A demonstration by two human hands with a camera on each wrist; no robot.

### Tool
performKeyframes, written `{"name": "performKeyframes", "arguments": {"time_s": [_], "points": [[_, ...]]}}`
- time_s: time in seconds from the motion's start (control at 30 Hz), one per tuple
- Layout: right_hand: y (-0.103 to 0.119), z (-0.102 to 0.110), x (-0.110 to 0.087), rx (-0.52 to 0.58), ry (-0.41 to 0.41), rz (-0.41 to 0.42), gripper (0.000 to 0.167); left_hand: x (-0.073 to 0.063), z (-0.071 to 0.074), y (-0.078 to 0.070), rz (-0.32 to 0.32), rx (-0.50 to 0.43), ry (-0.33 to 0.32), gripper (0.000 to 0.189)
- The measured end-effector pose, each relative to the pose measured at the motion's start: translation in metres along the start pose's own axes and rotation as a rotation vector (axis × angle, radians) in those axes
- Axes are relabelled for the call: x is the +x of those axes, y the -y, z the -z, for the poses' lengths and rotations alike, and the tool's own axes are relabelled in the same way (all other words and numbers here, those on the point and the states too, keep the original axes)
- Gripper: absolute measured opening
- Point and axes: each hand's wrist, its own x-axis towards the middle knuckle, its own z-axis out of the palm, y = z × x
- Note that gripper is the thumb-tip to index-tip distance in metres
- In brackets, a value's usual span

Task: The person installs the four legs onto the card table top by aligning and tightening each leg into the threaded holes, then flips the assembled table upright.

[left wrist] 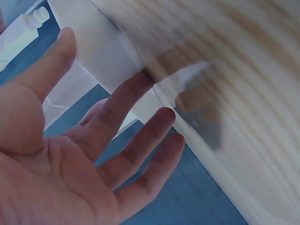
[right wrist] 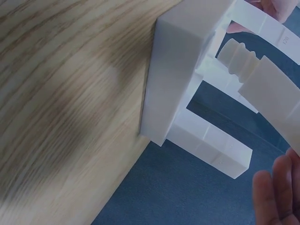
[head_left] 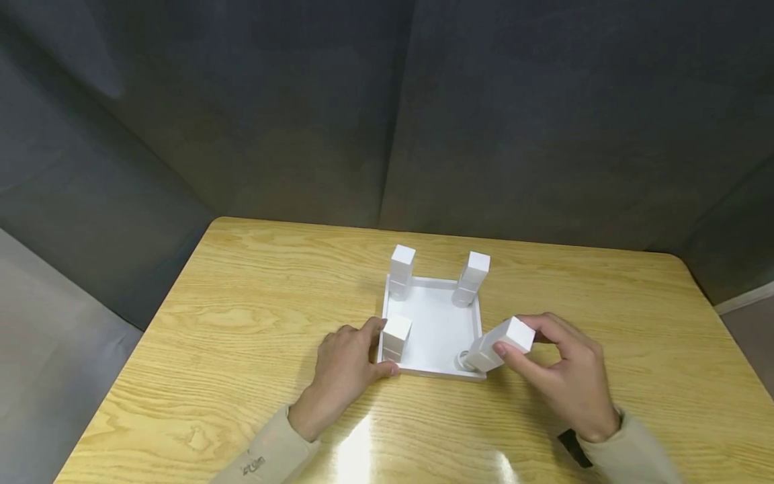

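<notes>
A small white square tabletop (head_left: 432, 326) with a raised rim lies on the wooden table, white square legs pointing up at three corners. My left hand (head_left: 345, 363) holds its near left corner, thumb at the front edge and index finger at the left side, beside the near left leg (head_left: 396, 339). In my right hand (head_left: 568, 376), thumb and fingers pinch another white leg (head_left: 498, 344) near its upper end. This leg leans right over the near right corner. Its threaded end (right wrist: 236, 58) shows bare in the right wrist view, close to the tabletop's corner.
Two upright legs stand at the far corners, the far left leg (head_left: 402, 269) and the far right leg (head_left: 473, 275). The wooden table (head_left: 242, 323) has its back edge close to a dark grey curtain (head_left: 290, 121).
</notes>
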Motion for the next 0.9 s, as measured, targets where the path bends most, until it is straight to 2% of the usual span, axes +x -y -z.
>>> {"name": "performKeyframes", "arguments": {"time_s": [0.37,0.53,0.6,0.73,0.9], "points": [[-0.007,-0.006,-0.001,-0.02,0.032,0.032,0.034,0.0,0.0,-0.001,0.006,-0.002,-0.005,0.078],[-0.009,-0.01,0.0,-0.021,0.017,0.071,0.029,0.0,0.0,0.0,0.001,0.0,-0.005,0.078],[-0.01,-0.013,0.002,-0.02,-0.004,0.104,0.036,0.0,0.0,0.0,-0.004,0.005,-0.007,0.078],[-0.013,-0.017,0.004,-0.028,-0.042,0.144,0.063,0.0,0.0,0.0,-0.011,0.007,-0.012,0.078],[-0.015,-0.02,0.004,-0.056,-0.036,0.153,0.063,0.0,-0.001,0.001,-0.023,0.007,-0.015,0.078]]}}
